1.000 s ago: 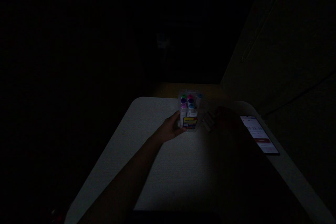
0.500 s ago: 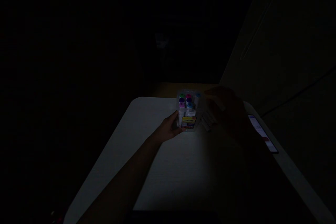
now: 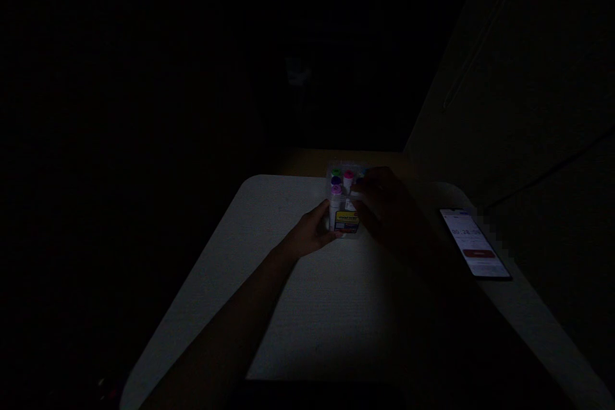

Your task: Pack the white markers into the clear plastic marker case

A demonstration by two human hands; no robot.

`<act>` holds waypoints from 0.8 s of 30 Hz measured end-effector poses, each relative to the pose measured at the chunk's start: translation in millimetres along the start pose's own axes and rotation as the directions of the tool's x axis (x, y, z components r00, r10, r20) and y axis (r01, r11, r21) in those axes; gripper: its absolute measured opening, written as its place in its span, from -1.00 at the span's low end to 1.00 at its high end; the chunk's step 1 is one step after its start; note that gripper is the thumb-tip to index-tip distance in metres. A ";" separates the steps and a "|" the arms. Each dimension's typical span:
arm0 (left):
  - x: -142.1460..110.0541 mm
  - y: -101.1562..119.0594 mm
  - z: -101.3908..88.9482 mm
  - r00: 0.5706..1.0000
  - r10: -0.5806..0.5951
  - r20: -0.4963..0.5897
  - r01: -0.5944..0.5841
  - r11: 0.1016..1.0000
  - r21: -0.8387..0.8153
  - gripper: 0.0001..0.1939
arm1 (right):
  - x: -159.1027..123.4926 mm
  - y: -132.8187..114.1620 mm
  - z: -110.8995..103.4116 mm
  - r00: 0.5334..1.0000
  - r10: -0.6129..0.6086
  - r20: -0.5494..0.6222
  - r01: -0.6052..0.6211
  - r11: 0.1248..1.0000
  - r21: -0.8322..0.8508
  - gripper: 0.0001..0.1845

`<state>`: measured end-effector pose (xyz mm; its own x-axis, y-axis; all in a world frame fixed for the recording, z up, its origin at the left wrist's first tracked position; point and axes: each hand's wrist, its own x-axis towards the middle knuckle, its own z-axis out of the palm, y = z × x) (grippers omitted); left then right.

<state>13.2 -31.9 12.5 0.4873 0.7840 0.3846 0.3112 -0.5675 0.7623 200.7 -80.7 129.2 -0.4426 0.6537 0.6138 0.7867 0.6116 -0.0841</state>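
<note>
On the pale table stands a clear plastic box (image 3: 334, 221) with a yellow and dark label, holding several white markers with coloured caps. Green, purple and pink caps show; one pink-capped marker (image 3: 348, 180) stands near the middle. My left hand (image 3: 307, 235) grips the box's left side, thumb along its lower front. Over the box's right half, my right hand (image 3: 379, 202) is in deep shadow, its fingers closed at a marker. It hides that marker's cap and most of the right-hand side.
A phone (image 3: 475, 243) with a lit screen lies at the right edge of the white table (image 3: 288, 314). A wall with a dark cable (image 3: 548, 170) rises on the right. Darkness covers the left and back.
My right hand has moved left from beside the box to over its markers. The purple and blue caps of the middle column are out of sight. My left hand keeps its grip.
</note>
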 end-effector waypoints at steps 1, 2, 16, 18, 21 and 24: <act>-0.1 -0.2 -0.1 1.000 -0.005 -0.001 0.005 1.000 0.011 -0.37 | 0.2 1.2 0.4 1.000 0.009 -0.004 -0.009 1.000 0.002 -0.70; -0.2 -0.5 -0.2 1.000 -0.009 -0.002 0.009 1.000 0.020 -0.37 | 0.4 2.4 0.8 1.000 0.017 -0.010 -0.017 1.000 0.005 -0.71; 0.4 -3.4 -0.3 1.000 0.007 0.001 -0.007 0.999 0.047 -0.37 | 3.0 13.8 -2.3 0.984 0.082 -0.156 -0.046 0.974 0.223 -0.82; 0.6 -5.1 -0.3 1.000 0.028 0.002 -0.028 0.999 0.046 -0.34 | 2.6 13.6 -5.5 0.985 0.096 -0.144 -0.064 0.975 0.212 -0.81; 0.8 -7.0 0.0 0.999 0.041 0.003 -0.042 0.998 0.048 -0.32 | 1.9 10.1 -18.7 0.974 0.134 -0.183 -0.107 0.983 0.150 -0.80; 1.0 -6.3 0.4 0.999 0.044 0.000 -0.044 0.999 0.010 -0.31 | 0.1 6.4 -38.6 0.943 0.153 -0.296 -0.146 0.988 0.045 -0.74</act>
<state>12.0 -27.7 7.9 0.5008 0.7579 0.4180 0.2975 -0.6042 0.7392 222.3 -93.9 159.0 -0.1700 0.5778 0.7983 0.8226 0.5292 -0.2079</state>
